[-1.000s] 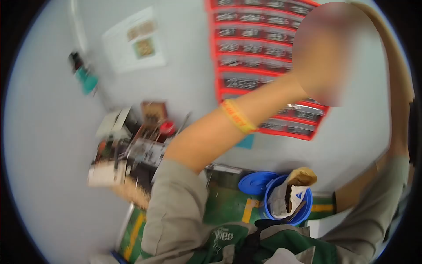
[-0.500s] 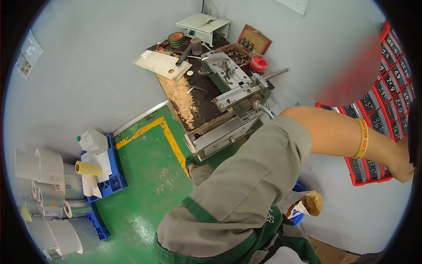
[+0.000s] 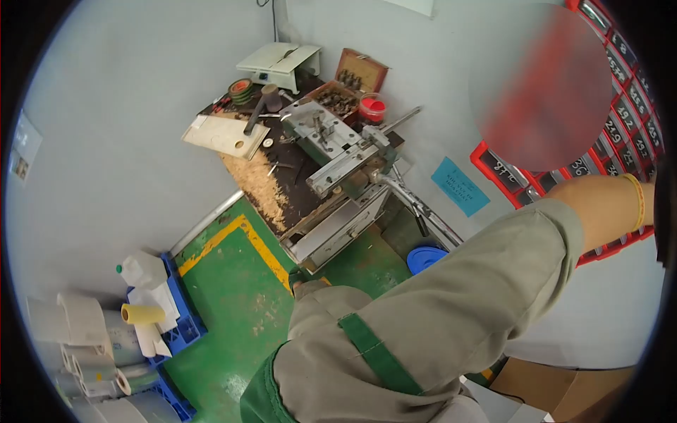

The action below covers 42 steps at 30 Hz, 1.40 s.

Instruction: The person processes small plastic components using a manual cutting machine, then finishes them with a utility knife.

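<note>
What looks like my left arm (image 3: 451, 296), in a grey sleeve with a green band, stretches across to the right. A yellow wristband (image 3: 639, 201) circles its wrist, right at the dark edge of the view. Beyond the band the hand is cut off, so its fingers are hidden. Nearest to the wrist is a wall rack of red-edged bins (image 3: 620, 134) with handwritten number labels. My right hand does not show.
A workbench (image 3: 282, 201) carries a metal clamping machine (image 3: 321, 137), a wooden box of metal parts (image 3: 338, 99) and a hammer (image 3: 262, 109). A blue paper (image 3: 460, 187) is on the wall. Material rolls (image 3: 84, 317) and a blue crate (image 3: 185, 310) stand left; a cardboard box (image 3: 557, 388), lower right.
The view has swung right, so the bench sits further left and the blue wall paper shows fully. My left arm reaches further right, and its hand has passed out of sight.
</note>
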Available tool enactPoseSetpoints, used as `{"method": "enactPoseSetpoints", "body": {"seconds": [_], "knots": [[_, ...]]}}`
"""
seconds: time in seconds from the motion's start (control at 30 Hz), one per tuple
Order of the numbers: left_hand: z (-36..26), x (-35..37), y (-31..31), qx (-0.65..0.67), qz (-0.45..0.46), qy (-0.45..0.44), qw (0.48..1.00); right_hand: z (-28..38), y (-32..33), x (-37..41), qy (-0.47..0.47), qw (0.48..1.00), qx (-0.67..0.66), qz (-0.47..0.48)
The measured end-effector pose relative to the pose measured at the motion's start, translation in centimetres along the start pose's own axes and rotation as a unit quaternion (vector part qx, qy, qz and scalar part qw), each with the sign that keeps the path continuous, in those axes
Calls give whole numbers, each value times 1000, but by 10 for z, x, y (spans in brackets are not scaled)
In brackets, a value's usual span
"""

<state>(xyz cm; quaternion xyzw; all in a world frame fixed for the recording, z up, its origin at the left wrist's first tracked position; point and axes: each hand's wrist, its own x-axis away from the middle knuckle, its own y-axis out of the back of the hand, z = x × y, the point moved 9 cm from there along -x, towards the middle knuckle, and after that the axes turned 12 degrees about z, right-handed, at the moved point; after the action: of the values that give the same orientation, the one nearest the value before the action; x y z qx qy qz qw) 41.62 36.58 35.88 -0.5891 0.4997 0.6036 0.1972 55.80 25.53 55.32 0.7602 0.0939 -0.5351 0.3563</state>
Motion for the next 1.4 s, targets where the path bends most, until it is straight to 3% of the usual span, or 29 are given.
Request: {"method": "enactPoseSetpoints", "body": {"seconds": [0.1, 0.2, 0.27, 0.3, 0.4, 0.43, 0.47, 0.5, 0.53, 0.57, 0.6, 0.67, 0.7, 0.73, 0.8, 0.9, 1.03, 1.1, 1.2, 1.27, 1.4], "knots": [[-7, -1, -4, 15, -1, -4, 1000, 18, 7, 48, -52, 999, 1, -1], [-22, 15, 18, 26, -14, 4, 1000, 60, 0, 114, -73, 985, -159, -13], [-37, 41, 50, 30, -31, 20, 999, 60, -38, 191, -56, 944, -316, 79], [-46, 62, 75, 34, -46, 33, 998, 61, -56, 232, -49, 910, -391, 127], [-71, 152, 172, 50, -86, 102, 990, 200, -113, 277, -118, 738, -570, 341], [-82, 194, 217, 60, -103, 140, 983, 249, -134, 290, -218, 697, -593, 337], [-90, 248, 263, 116, -118, 199, 966, 308, -155, 301, -283, 597, -632, 405], [-101, 296, 301, 37, -146, 180, 972, 366, -178, 312, -205, 564, -634, 488], [-110, 345, 338, 50, -107, 298, 947, 429, -191, 314, -91, 586, -618, 516], [-113, 402, 368, -17, -116, 318, 941, 483, -207, 328, -10, 584, -590, 557], [-121, 462, 399, 50, -123, 453, 882, 538, -218, 334, 71, 607, -570, 550], [-150, 573, 461, 18, -133, 533, 836, 628, -255, 355, 103, 641, -573, 501], [-171, 631, 493, -42, -185, 536, 823, 663, -275, 361, 105, 683, -547, 473], [-200, 669, 527, -129, -158, 588, 783, 691, -292, 366, 112, 721, -517, 448], [-257, 736, 580, -161, -198, 642, 723, 726, -323, 371, 124, 793, -431, 412], [-319, 798, 637, -200, -217, 698, 653, 748, -360, 388, 136, 840, -321, 415], [-319, 830, 675, -179, -231, 709, 641, 777, -357, 341, 53, 845, -362, 389], [-290, 825, 682, -156, -204, 695, 672, 797, -392, 338, 16, 808, -387, 444], [-235, 793, 693, -117, -138, 663, 727, 827, -410, 326, 42, 835, -331, 437], [-199, 777, 699, -92, -82, 645, 754, 840, -433, 334, 49, 813, -302, 494], [-143, 790, 714, -56, -22, 646, 761, 849, -461, 331, 20, 790, -336, 512]]}}
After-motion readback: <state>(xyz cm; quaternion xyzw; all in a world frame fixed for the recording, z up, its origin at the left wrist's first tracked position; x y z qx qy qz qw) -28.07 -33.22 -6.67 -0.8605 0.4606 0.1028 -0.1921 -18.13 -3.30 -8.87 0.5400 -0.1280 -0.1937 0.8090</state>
